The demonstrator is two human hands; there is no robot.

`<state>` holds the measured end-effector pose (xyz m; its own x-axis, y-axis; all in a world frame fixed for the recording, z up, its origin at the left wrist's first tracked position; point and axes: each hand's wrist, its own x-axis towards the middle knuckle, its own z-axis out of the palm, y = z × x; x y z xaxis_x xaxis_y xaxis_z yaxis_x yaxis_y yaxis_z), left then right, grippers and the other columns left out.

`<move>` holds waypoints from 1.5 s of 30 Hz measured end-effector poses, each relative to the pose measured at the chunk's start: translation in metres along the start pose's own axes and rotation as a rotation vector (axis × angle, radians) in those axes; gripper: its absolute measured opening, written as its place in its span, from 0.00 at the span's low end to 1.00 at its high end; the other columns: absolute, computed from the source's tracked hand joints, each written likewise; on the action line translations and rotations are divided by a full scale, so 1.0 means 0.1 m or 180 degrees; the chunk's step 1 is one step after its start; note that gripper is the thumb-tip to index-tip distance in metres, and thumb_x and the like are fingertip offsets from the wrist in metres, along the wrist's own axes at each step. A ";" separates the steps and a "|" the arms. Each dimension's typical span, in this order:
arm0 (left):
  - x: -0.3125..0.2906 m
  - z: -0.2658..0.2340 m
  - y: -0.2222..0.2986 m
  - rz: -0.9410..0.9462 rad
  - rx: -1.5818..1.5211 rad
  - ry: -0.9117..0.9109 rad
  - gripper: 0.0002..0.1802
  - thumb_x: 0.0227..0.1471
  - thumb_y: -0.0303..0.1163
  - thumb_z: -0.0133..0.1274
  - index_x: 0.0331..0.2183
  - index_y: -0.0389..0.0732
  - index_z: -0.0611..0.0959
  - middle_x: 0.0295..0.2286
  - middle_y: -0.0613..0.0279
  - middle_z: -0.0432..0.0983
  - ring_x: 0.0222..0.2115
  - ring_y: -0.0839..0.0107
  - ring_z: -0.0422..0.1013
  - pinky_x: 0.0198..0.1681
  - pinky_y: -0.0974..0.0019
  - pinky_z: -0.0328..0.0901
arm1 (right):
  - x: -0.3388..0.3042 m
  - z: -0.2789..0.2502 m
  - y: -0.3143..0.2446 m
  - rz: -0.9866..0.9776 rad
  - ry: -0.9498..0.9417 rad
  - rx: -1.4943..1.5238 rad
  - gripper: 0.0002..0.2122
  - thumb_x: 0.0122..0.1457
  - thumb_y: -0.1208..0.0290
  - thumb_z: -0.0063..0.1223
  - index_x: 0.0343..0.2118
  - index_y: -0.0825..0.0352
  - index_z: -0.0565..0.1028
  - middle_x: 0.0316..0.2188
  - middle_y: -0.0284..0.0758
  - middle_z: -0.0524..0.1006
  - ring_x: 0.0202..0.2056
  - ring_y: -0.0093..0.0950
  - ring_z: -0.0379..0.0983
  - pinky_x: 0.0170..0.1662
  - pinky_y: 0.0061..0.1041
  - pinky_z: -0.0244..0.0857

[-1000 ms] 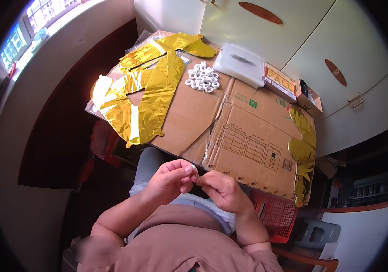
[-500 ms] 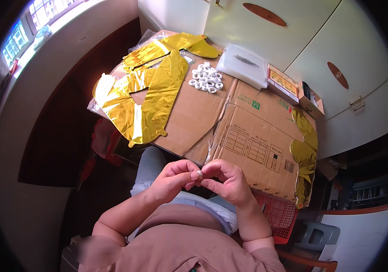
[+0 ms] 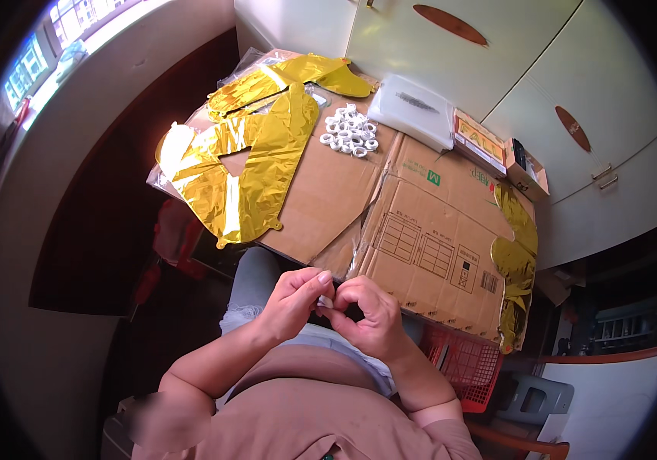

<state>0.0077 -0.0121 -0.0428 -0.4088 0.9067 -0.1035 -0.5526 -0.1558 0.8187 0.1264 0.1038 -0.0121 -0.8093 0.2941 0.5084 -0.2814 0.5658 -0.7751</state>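
Pinching one white piece above the lap, the left hand has its fingers clamped on it; the right hand curls thumb and forefinger to it, though whether they grip I cannot tell. Fingertips hide most of the piece, leaving its shape unclear. Just beyond lies the cardboard, bearing roughly twenty white rings, too overlapped to count exactly. Two gold foils lie leftward; more gold foil, one sheet or two, runs along the right edge. Behind are one white pack, one flat box and one open box, its dark contents indistinct. One red basket is partly hidden below the cardboard.
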 end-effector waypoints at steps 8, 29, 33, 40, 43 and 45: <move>0.19 0.01 0.13 0.0232 -0.0553 0.0315 0.15 0.59 0.37 0.45 0.26 0.36 0.73 0.25 0.57 0.71 0.24 0.76 0.65 0.30 0.73 0.62 | 0.00 -0.06 0.08 0.0268 -0.0309 0.0075 0.08 0.48 0.82 0.59 0.29 0.67 0.71 0.24 0.36 0.71 0.25 0.29 0.71 0.29 0.25 0.65; 0.63 -0.39 0.23 -0.0042 0.1206 -0.0030 0.09 0.52 0.26 0.56 0.38 0.34 0.82 0.27 0.68 0.78 0.27 0.83 0.71 0.33 0.78 0.66 | 0.89 -0.51 0.84 0.2562 -0.1967 0.1121 0.05 0.53 0.74 0.59 0.28 0.67 0.74 0.22 0.28 0.74 0.24 0.17 0.72 0.29 0.17 0.68; 0.74 -0.51 0.33 0.0590 0.1208 0.0742 0.17 0.53 0.26 0.54 0.46 0.33 0.76 0.29 0.66 0.78 0.30 0.80 0.74 0.35 0.76 0.67 | 1.39 -0.43 1.35 0.1941 -0.1969 -0.0522 0.12 0.48 0.66 0.65 0.24 0.68 0.74 0.19 0.30 0.75 0.23 0.19 0.70 0.27 0.23 0.65; 0.42 -0.67 0.21 0.0447 0.0976 0.0670 0.15 0.55 0.29 0.55 0.44 0.36 0.78 0.27 0.66 0.77 0.30 0.81 0.73 0.34 0.77 0.66 | 1.95 -0.44 2.10 0.1243 -0.1044 -0.1734 0.05 0.46 0.74 0.60 0.27 0.68 0.78 0.23 0.37 0.78 0.27 0.26 0.75 0.33 0.26 0.69; 0.27 -0.68 0.18 0.0376 0.0921 0.0667 0.14 0.55 0.29 0.55 0.43 0.36 0.78 0.28 0.67 0.77 0.29 0.82 0.72 0.34 0.78 0.66 | 1.95 -0.42 2.22 0.0520 -0.0618 -0.2142 0.05 0.50 0.76 0.55 0.29 0.68 0.79 0.28 0.41 0.79 0.31 0.29 0.77 0.37 0.28 0.70; 0.19 -0.67 0.19 0.0387 0.0938 0.0644 0.13 0.55 0.29 0.55 0.43 0.35 0.78 0.29 0.66 0.77 0.30 0.82 0.72 0.35 0.77 0.67 | 1.87 -0.41 2.20 0.0550 -0.0008 -0.1641 0.05 0.49 0.76 0.54 0.29 0.68 0.79 0.31 0.43 0.78 0.32 0.36 0.76 0.37 0.31 0.70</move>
<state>-0.0589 -0.0234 -0.0672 -0.6101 0.7882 -0.0807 -0.2705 -0.1114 0.9563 -0.0655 0.3144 -0.0724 -0.8228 0.4148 0.3886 0.1447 0.8140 -0.5625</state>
